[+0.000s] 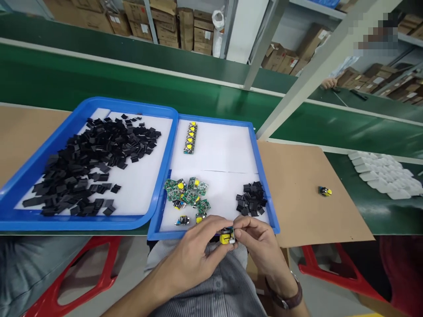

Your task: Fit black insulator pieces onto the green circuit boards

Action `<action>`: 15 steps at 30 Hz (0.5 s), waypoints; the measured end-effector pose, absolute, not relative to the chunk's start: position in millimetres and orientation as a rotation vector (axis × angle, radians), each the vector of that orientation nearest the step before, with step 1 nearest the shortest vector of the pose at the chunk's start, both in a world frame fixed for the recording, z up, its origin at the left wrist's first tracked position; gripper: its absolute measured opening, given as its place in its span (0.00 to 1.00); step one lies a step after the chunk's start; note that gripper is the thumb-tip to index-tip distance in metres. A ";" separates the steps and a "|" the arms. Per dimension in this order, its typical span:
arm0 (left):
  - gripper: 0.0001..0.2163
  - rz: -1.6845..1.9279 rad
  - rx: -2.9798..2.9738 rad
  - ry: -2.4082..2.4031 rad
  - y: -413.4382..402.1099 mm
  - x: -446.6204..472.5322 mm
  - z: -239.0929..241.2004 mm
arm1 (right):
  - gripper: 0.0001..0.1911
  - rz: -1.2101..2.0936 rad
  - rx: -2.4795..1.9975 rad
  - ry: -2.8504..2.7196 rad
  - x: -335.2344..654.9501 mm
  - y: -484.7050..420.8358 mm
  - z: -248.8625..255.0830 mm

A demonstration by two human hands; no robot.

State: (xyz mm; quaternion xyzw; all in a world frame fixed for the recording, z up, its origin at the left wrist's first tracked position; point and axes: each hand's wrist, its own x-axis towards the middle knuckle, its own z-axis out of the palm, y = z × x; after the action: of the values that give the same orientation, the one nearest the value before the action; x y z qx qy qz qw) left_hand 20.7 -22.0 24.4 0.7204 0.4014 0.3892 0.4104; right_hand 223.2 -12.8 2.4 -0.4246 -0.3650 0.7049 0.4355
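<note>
Near the front edge of the blue tray, my left hand [201, 251] pinches a small circuit board [226, 237] with a yellow part on it between thumb and fingers. My right hand [256, 244] is closed at the board's right edge, thumb and forefinger together; what lies between them is hidden. Just beyond my left hand is a loose pile of green circuit boards [190, 197] with yellow parts. Beyond my right hand lies a small heap of black pieces [251, 199]. A neat row of boards [191, 138] stands at the tray's back left.
The smaller blue tray [260, 163] adjoins a larger blue tray [135, 223] heaped with black flat pieces [95, 163]. On brown board at right sits a single circuit board [324, 191]. White trays [385, 174] lie farther right. A slanted post [291, 101] rises behind; another person's hand [329, 83] shows beyond.
</note>
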 end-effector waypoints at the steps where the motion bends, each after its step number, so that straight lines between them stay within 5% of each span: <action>1: 0.21 0.987 1.798 1.001 -22.3 21.2 24.8 | 0.07 1.759 -1.063 -0.907 223.2 -13.2 2.5; 15: 0.20 1.064 1.748 0.977 -30.4 18.1 25.3 | 0.00 1.781 -1.026 -0.967 219.0 -14.7 5.0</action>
State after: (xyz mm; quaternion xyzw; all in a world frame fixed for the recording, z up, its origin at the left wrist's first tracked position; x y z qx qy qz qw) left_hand 18.1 -30.4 25.3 0.6985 0.3904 0.4250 0.4231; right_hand 219.0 -14.7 5.0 -0.4096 -0.3859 0.7111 0.4215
